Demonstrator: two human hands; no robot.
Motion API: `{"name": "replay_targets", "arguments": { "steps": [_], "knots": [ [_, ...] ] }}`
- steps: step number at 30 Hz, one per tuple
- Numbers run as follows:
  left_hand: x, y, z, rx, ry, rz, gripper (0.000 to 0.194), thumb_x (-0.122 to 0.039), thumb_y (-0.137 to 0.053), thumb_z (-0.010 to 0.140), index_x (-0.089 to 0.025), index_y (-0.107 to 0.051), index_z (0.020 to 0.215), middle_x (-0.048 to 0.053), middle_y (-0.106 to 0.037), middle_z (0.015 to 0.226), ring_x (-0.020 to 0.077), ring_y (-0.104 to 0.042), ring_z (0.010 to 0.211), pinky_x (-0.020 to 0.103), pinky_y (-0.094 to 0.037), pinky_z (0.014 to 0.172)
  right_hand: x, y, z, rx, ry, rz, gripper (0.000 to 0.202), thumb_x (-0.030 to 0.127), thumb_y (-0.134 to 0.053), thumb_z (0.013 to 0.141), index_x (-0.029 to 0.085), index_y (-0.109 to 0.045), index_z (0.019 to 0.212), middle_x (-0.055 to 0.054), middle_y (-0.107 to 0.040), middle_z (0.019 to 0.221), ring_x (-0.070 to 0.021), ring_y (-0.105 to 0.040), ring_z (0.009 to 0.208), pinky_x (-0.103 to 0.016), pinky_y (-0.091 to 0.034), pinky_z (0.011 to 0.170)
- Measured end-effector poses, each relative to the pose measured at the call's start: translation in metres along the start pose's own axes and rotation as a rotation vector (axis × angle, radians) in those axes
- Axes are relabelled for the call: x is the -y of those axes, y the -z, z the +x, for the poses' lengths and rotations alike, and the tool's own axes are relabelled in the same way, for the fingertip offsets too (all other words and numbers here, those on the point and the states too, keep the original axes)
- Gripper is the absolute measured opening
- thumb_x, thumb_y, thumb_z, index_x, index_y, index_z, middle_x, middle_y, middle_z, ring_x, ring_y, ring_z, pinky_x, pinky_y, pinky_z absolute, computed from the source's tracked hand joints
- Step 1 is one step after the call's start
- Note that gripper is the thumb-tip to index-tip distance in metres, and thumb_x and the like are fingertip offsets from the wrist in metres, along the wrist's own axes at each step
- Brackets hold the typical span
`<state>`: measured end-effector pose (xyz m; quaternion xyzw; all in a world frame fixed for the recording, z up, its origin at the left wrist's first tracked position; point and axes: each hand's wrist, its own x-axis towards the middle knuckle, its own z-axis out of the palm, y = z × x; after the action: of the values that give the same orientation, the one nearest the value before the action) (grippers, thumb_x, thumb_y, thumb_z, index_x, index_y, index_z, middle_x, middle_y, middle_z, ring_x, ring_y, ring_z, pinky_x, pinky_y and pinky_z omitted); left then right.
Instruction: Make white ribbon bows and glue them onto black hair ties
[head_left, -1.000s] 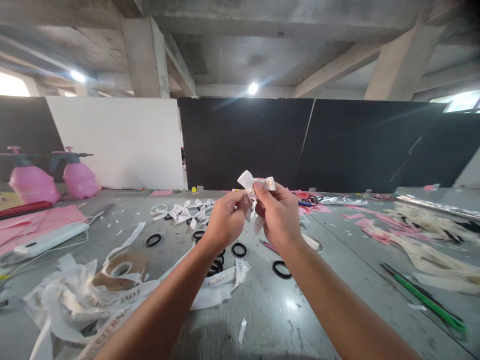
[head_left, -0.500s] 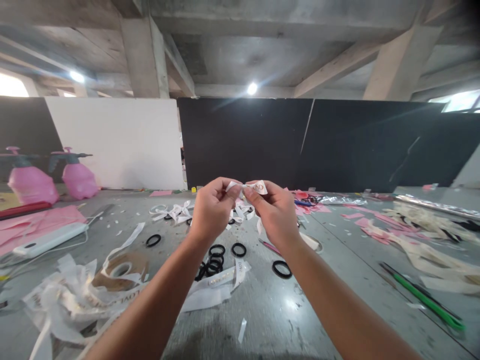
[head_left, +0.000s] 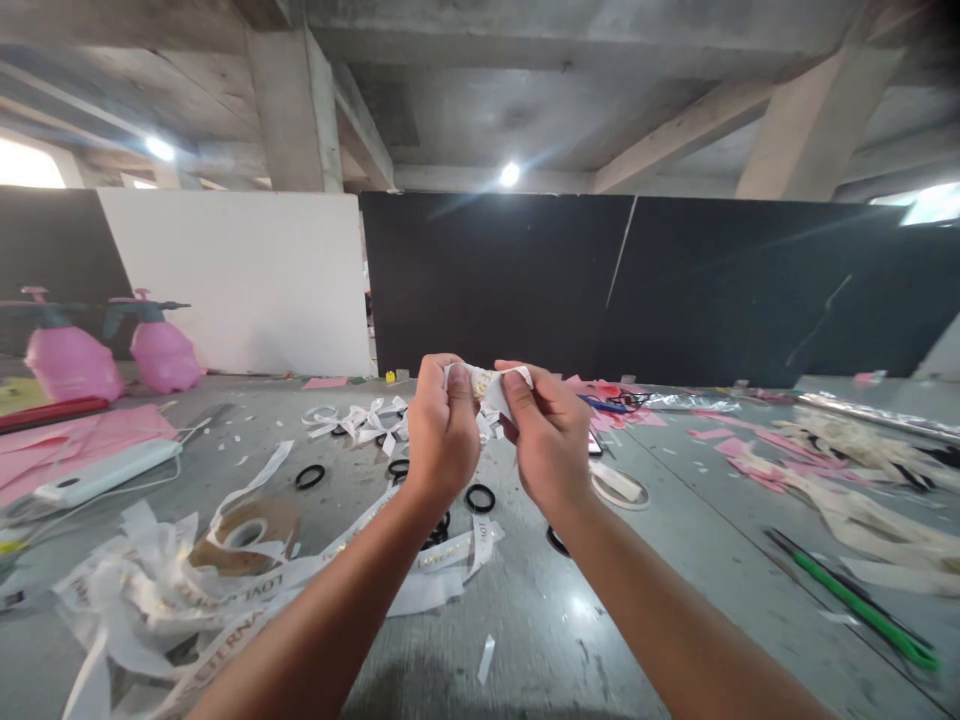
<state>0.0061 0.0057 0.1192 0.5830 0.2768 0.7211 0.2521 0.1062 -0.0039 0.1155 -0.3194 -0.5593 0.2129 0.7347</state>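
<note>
Since the earlier frame, the left hand has turned more upright, its thumb now pointing up. From the left, loose printed satin ribbon (head_left: 150, 590) lies on the desk (head_left: 420, 665) beside a ribbon roll (head_left: 246, 533). The left hand (head_left: 448, 430) pinches one end of a white gold-printed ribbon piece (head_left: 491, 388), raised above the desk between both hands; its knot or fold is too hidden to judge. The right hand (head_left: 551, 430) pinches the other end. Even tension and thumbs close to the middle should keep it neat.
</note>
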Motion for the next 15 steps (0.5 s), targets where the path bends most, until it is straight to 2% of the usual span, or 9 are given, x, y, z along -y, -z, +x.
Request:
{"name": "replay_targets", "arguments": {
  "steps": [3, 5, 8, 11, 15],
  "knots": [
    [-0.002, -0.005, 0.0, -0.072, 0.064, -0.165, 0.019, -0.032, -0.049, 0.098, -0.021, -0.049, 0.082, -0.004, -0.046, 0.066, 0.0085, -0.046, 0.054, 0.018, -0.039, 0.05, -0.002, -0.008, -0.004, -0.056, -0.063, 0.183, 0.019, 0.041, -0.066, 0.086, 0.024, -0.072, 0.09, 0.002, -0.058, 0.073, -0.0079, -0.045, 0.054, -0.021, -0.035, 0.045],
    [-0.005, -0.008, 0.001, -0.117, 0.15, -0.33, 0.022, -0.029, -0.049, 0.098, -0.02, -0.045, 0.078, -0.005, -0.044, 0.065, 0.0068, -0.044, 0.051, 0.016, -0.038, 0.048, -0.001, -0.013, -0.005, -0.052, -0.196, 0.39, 0.017, 0.04, -0.069, 0.084, 0.023, -0.069, 0.085, 0.003, -0.055, 0.068, -0.0069, -0.043, 0.051, -0.019, -0.034, 0.043],
    [-0.013, -0.012, 0.003, -0.15, 0.302, -0.602, 0.028, -0.024, -0.042, 0.1, -0.02, -0.04, 0.072, -0.007, -0.038, 0.058, 0.0046, -0.035, 0.042, 0.014, -0.029, 0.041, 0.006, -0.016, -0.005, 0.035, -0.41, 0.673, 0.02, 0.037, -0.072, 0.081, 0.021, -0.062, 0.077, 0.006, -0.043, 0.056, -0.0056, -0.037, 0.046, -0.016, -0.032, 0.041],
    [-0.021, -0.011, 0.002, -0.135, 0.416, -0.736, 0.034, -0.024, -0.037, 0.102, -0.02, -0.037, 0.068, -0.008, -0.033, 0.049, 0.0047, -0.027, 0.036, 0.015, -0.022, 0.036, 0.011, -0.015, -0.004, 0.158, -0.517, 0.829, 0.026, 0.036, -0.071, 0.083, 0.019, -0.055, 0.072, 0.008, -0.037, 0.053, -0.0041, -0.03, 0.042, -0.013, -0.029, 0.039],
    [-0.027, -0.008, 0.001, -0.049, 0.478, -0.786, 0.035, -0.023, -0.035, 0.101, -0.02, -0.034, 0.066, -0.008, -0.032, 0.045, 0.0058, -0.023, 0.033, 0.017, -0.02, 0.035, 0.013, -0.012, -0.001, 0.243, -0.566, 0.931, 0.026, 0.03, -0.063, 0.09, 0.019, -0.049, 0.07, 0.008, -0.038, 0.056, -0.0028, -0.022, 0.037, -0.012, -0.022, 0.033]
  ]
}}
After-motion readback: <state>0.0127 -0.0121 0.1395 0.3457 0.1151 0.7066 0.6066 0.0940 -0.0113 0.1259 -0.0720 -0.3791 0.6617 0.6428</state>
